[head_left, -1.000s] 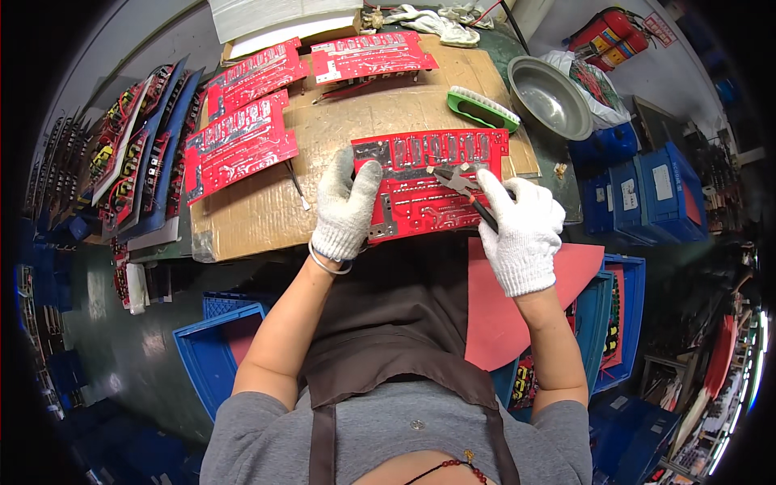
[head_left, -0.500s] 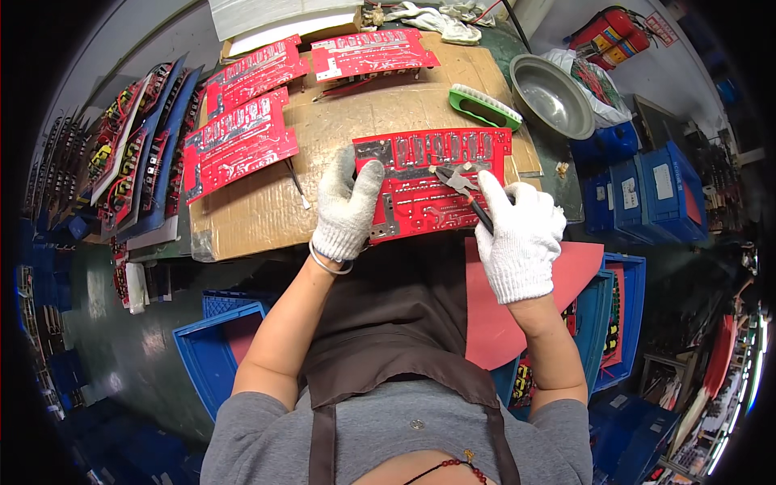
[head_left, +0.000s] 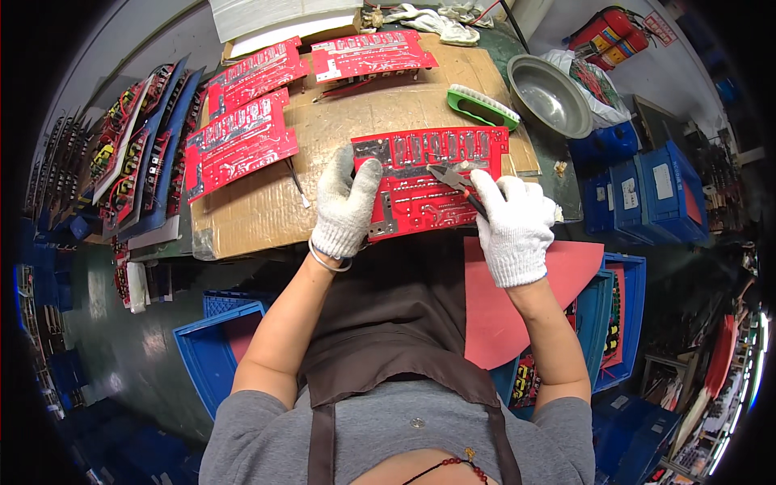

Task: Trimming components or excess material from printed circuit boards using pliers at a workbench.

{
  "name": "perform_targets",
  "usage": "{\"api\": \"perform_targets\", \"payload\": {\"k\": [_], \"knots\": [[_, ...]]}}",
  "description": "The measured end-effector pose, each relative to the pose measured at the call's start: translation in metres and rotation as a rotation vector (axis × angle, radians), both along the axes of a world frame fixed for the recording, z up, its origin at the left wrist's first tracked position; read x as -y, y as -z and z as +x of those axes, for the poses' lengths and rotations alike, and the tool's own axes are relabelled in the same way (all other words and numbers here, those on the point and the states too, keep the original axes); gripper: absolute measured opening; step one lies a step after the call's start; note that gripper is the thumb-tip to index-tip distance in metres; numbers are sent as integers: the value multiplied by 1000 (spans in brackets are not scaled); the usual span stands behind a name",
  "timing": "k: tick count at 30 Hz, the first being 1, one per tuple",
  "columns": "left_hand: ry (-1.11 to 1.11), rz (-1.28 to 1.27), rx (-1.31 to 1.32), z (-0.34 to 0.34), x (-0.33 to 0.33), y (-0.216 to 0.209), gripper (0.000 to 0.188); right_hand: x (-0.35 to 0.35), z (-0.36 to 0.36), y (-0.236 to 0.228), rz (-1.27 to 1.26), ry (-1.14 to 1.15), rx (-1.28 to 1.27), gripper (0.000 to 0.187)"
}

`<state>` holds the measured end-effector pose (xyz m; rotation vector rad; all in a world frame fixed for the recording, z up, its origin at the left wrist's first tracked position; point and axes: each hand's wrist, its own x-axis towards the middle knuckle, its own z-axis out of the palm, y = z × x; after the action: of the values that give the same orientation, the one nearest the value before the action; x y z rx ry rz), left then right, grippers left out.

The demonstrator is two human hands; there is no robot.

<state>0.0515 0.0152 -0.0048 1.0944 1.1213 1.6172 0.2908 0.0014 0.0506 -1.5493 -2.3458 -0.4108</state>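
A red circuit board lies solder side up at the near edge of the cardboard. My left hand, in a white knit glove, grips the board's left edge with the thumb over the top. Also gloved, my right hand is closed round the handles of a pair of cutting pliers. Their jaws rest over the silvery strip in the middle of the board, pointing up and left. Whether the jaws touch a lead there, I cannot tell. My right fingers partly cover the handles and the board's right side.
Several more red boards lie at the left and back of the cardboard. A green brush and a metal bowl are at the right. Boards stand in a rack at far left. Blue crates flank my lap.
My right hand and the pliers have shifted slightly left and up over the board. My left hand keeps its hold, and the board has barely moved.
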Motion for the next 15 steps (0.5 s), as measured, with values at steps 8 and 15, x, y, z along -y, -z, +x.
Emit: {"api": "perform_targets", "payload": {"k": [8,15], "knots": [[11,-6,-7,-2,2,-3,31,7,-2,-6,44,14,-79,70],[32,12,6,-1,2,-2,27,9,-8,-9,8,48,-40,68]]}}
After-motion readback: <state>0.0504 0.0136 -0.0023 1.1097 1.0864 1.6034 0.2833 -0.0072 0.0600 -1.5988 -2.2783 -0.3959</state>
